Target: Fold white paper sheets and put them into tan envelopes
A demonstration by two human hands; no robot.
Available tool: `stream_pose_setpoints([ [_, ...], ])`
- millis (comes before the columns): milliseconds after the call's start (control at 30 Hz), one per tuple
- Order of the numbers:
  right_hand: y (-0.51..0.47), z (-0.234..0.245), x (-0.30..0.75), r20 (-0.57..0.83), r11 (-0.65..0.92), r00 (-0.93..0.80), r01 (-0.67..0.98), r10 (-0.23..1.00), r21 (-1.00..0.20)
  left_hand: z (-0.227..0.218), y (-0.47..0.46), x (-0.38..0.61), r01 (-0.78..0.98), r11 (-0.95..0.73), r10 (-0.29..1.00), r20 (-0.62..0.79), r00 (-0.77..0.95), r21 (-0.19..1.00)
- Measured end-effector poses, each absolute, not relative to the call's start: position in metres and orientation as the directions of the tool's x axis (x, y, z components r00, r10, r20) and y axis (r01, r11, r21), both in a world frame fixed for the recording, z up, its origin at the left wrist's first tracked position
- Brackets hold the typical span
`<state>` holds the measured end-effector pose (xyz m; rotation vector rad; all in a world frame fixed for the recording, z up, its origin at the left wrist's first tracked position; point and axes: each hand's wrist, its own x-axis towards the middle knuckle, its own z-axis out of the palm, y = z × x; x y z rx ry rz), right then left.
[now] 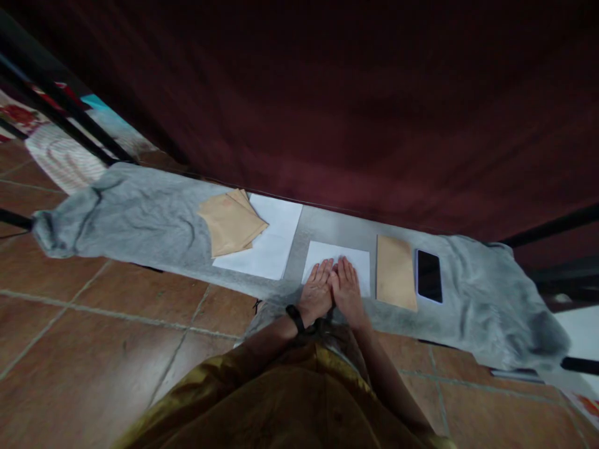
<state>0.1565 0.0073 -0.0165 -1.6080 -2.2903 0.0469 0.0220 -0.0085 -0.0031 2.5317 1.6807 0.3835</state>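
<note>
My left hand and my right hand lie flat side by side, fingers stretched out, on a folded white sheet of paper. The sheet rests on a grey cloth spread over a low surface. A dark band circles my left wrist. Neither hand holds anything. A brown envelope lies just right of the sheet, with a black phone beyond it. To the left, a stack of brown envelopes sits on a larger white sheet.
A dark red curtain hangs right behind the cloth. Black metal bars run at the upper left and at the right. Brown floor tiles fill the foreground. My yellow-brown garment covers the bottom centre.
</note>
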Motion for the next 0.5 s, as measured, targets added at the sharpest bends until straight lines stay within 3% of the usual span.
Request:
stream_pose_setpoints([
  [500,-0.02,-0.032,0.185,0.323,0.247,-0.182,0.953,0.929,-0.176,0.001,-0.019,-0.003,0.879,-0.423,0.903,0.178,0.39,0.221],
])
